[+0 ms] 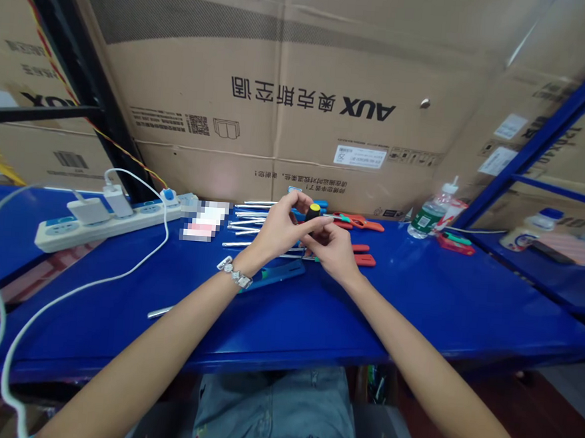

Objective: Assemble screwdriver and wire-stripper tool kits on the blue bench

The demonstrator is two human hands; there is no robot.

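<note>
I watch through the head camera, and both grips meet above the far half of the blue surface (pixel 447 303). The left grip (pixel 280 226) (a bare hand, with a silver bracelet (pixel 236 273) at its wrist) is bent round a small black piece with a yellow top (pixel 314 210) and, as far as this small view permits me to judge, pinches it between thumb and index finger. So the piece sits at the fingertips, not in the palm, with its yellow end turned upward. The right grip (pixel 339 249) is just beside it; its fingers are curled in near the left thumb, and I cannot tell whether they close on something.

Around the grips lie several silver rods (pixel 244 229), side by side, with orange handles (pixel 367 224) and red handles (pixel 364 259) to the right. Nearer to the person is a long blue piece (pixel 283 276), partly covered by the left wrist. A green-labelled bottle (pixel 425 218) stands well apart, at the right.
</note>
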